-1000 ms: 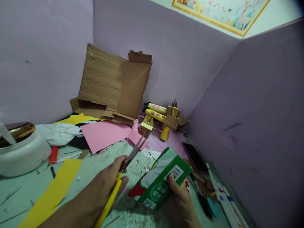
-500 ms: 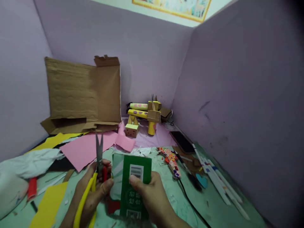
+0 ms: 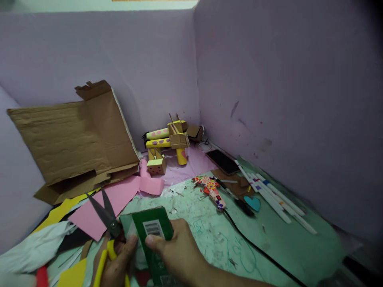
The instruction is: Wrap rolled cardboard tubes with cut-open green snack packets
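My left hand point(image 3: 122, 255) is wrapped round yellow-handled scissors point(image 3: 113, 225), whose blades stand apart and point up and away to the left. In my right hand point(image 3: 181, 249) is a green cardboard piece point(image 3: 164, 223) printed with a white barcode, the thumb pressed on its face. A pale side of the piece faces my left hand, and the left thumb lies close to that edge; whether it touches I cannot tell. The lower end of the piece runs toward the bottom of the view.
Pink paper point(image 3: 92, 217), yellow paper point(image 3: 72, 275) and an opened cardboard box point(image 3: 72, 143) lie left. Cardboard giraffe-like figures point(image 3: 178, 140) stand at the back. A patterned glue gun point(image 3: 214, 193) with a black cord, a phone point(image 3: 223, 161) and white markers point(image 3: 272, 199) are on the right.
The view has turned right and tilted down. The scissors now lean left with blades wider apart, and the green piece is tilted. Both hands keep their hold.
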The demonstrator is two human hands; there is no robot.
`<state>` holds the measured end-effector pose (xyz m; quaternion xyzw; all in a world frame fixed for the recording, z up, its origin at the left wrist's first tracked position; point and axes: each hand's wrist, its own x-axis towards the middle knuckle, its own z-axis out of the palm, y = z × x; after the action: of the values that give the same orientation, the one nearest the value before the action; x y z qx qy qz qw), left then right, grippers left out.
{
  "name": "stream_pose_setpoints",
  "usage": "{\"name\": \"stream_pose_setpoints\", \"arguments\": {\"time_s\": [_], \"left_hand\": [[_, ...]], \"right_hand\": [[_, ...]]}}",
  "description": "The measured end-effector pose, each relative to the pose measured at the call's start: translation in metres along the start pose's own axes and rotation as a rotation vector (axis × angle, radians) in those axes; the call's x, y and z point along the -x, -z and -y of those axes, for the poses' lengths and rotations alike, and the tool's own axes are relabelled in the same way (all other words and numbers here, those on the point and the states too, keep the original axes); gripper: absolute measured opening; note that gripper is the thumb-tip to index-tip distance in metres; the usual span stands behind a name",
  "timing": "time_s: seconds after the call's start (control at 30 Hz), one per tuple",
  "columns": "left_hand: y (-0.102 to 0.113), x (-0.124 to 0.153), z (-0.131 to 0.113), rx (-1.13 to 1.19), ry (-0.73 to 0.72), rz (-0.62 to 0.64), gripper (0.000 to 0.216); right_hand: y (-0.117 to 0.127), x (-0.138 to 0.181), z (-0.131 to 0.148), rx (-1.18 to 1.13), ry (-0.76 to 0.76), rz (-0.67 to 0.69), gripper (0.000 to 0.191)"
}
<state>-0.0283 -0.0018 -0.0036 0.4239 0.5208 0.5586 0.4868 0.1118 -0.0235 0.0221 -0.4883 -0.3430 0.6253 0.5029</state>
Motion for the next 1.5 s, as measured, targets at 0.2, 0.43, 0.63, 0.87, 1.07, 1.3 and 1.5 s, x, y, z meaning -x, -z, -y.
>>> {"name": "stream_pose_setpoints", "arguments": {"time_s": [0.2, 0.43, 0.63, 0.87, 1.07, 1.3, 1.5], "left_hand": [[-0.003, 0.002, 0.005, 0.125, 0.095, -0.029, 0.079], [-0.003, 0.006, 0.009, 0.095, 0.173, -0.025, 0.076], [-0.001, 0.002, 0.014, 0.079, 0.147, -0.071, 0.084], [-0.005, 0.007, 0.026, -0.065, -0.007, -0.147, 0.058], [-0.006, 0.009, 0.024, -0.131, -0.05, -0.158, 0.057], [-0.007, 0.008, 0.014, -0.113, -0.01, -0.118, 0.053], [-0.01, 0.01, 0.017, -0.056, 0.009, -0.2, 0.062]], "right_hand": [[-0.001, -0.003, -0.005, -0.004, -0.005, 0.006, 0.018], [-0.001, -0.003, -0.011, -0.053, 0.078, 0.041, 0.024], [0.0, -0.006, -0.012, -0.059, 0.102, 0.044, 0.025], [0.001, -0.005, -0.009, -0.083, 0.119, 0.014, 0.014], [0.001, -0.004, -0.011, -0.124, 0.124, 0.052, 0.01], [0.004, -0.01, -0.025, -0.15, 0.244, 0.051, 0.042], [0.002, -0.01, -0.03, -0.128, 0.24, 0.005, 0.054]]}}
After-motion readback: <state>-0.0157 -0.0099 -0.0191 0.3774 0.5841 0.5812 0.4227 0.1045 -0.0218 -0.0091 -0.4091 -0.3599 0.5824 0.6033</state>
